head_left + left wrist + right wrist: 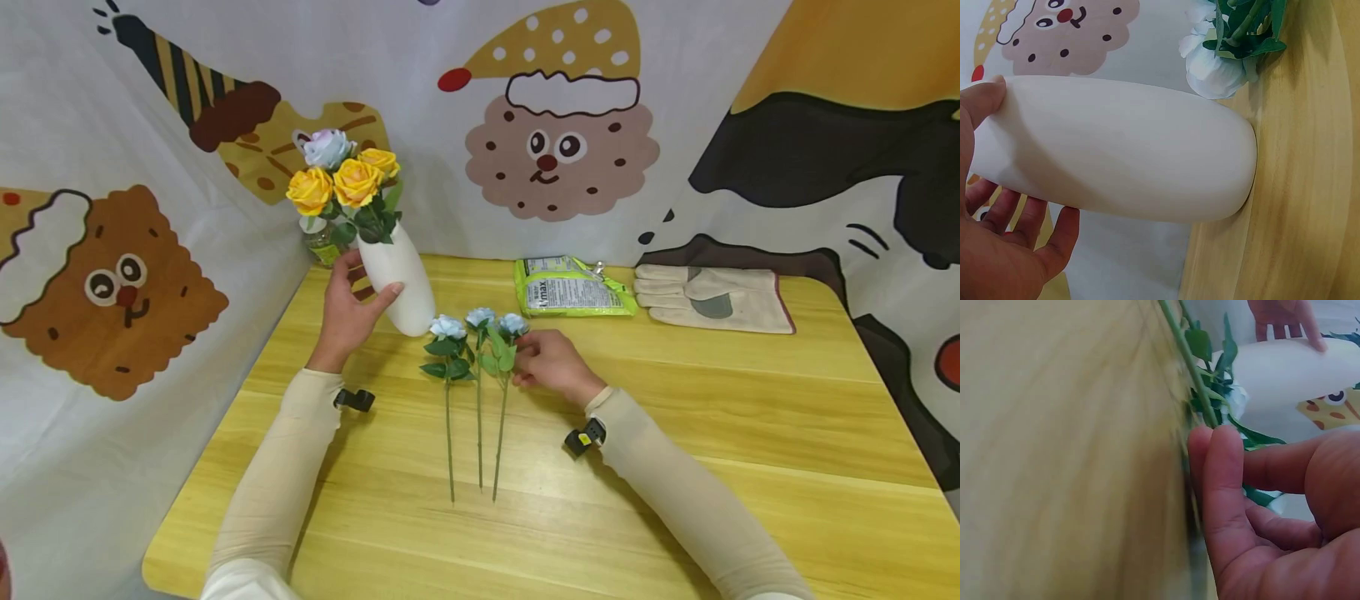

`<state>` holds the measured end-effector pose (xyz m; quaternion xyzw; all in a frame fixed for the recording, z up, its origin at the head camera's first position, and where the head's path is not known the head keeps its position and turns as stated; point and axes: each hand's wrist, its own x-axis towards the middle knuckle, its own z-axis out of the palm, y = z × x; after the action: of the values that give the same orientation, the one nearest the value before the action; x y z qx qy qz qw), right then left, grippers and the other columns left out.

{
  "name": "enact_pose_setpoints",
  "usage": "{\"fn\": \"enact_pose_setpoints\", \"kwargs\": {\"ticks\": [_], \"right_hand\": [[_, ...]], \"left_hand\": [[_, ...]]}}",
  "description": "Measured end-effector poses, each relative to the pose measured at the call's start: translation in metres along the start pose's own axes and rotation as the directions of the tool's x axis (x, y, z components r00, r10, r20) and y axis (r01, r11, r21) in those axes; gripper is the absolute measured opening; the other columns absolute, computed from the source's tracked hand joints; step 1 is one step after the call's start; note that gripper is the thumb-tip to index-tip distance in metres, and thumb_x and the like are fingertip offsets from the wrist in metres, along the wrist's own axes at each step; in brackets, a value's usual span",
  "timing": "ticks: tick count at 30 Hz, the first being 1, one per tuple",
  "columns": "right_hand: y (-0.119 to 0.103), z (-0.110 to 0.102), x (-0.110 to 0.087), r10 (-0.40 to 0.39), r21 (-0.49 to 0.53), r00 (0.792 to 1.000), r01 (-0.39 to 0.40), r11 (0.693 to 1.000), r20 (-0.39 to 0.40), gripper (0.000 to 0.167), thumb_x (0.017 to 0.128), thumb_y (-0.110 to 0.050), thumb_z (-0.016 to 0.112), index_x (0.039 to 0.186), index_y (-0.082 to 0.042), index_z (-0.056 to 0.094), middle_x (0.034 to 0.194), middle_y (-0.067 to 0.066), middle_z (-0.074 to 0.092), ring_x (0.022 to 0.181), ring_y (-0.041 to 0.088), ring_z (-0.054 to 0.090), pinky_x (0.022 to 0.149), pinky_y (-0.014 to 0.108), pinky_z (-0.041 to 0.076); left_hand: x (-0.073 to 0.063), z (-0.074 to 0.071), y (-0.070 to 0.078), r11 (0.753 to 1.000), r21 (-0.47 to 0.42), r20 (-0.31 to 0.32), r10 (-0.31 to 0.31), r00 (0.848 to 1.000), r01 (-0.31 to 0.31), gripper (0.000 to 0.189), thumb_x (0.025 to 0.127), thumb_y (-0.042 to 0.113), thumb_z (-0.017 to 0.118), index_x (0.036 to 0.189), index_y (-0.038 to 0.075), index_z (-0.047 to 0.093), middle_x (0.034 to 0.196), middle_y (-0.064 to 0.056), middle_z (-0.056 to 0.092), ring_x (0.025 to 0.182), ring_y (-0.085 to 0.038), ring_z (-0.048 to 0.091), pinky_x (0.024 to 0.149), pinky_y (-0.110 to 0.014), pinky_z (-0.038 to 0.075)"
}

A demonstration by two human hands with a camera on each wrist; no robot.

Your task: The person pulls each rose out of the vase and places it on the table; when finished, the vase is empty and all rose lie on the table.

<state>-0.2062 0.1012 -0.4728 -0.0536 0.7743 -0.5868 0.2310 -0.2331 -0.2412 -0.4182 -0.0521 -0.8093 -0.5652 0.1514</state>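
Note:
My left hand holds a white vase at the table's back left, thumb on one side and fingers on the other. The vase's base meets the tabletop in the left wrist view. Yellow roses and a pale blue rose stand in the vase, their lower stems hidden inside. Three light blue artificial roses lie side by side: a left one, a middle one and a right one. With its fingertips, my right hand pinches the right rose's green stem just below the bloom.
Behind the vase stands a small jar with a green label. A bright green packet and a pale work glove lie along the back edge of the wooden table. A printed cloth hangs behind.

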Motion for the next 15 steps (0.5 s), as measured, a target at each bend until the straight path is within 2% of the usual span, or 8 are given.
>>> {"fn": "enact_pose_setpoints", "kwargs": {"ticks": [6,11,15], "right_hand": [[-0.013,-0.008,-0.006,-0.067,-0.106,0.996,0.060,0.993,-0.065,0.033,0.102,-0.009,0.067,0.132,0.006,0.066,0.112,0.022,0.074,0.083,0.028,0.078,0.076,0.038,0.067],[-0.028,-0.013,-0.006,-0.133,-0.146,0.987,0.119,0.982,-0.092,0.029,0.102,-0.016,0.070,0.125,0.002,0.072,0.107,0.018,0.075,0.084,0.031,0.076,0.078,0.043,0.067],[-0.043,-0.012,-0.004,-0.189,-0.162,0.978,0.173,0.972,-0.093,0.027,0.102,-0.018,0.070,0.122,0.001,0.073,0.106,0.021,0.075,0.086,0.037,0.076,0.079,0.046,0.066]], "left_hand": [[0.001,0.000,-0.005,1.000,-0.005,0.005,0.011,1.000,-0.011,0.077,0.092,0.020,0.084,0.152,0.005,0.039,0.150,-0.016,0.047,0.137,-0.033,0.052,0.113,-0.060,0.049],[0.001,0.000,-0.005,1.000,-0.013,0.007,0.021,1.000,-0.021,0.077,0.091,0.023,0.085,0.152,0.006,0.040,0.150,-0.015,0.047,0.136,-0.032,0.053,0.112,-0.059,0.050],[0.001,-0.001,-0.004,1.000,-0.013,0.003,0.019,1.000,-0.019,0.077,0.091,0.023,0.085,0.151,0.006,0.041,0.149,-0.014,0.048,0.136,-0.031,0.053,0.111,-0.058,0.051]]}}
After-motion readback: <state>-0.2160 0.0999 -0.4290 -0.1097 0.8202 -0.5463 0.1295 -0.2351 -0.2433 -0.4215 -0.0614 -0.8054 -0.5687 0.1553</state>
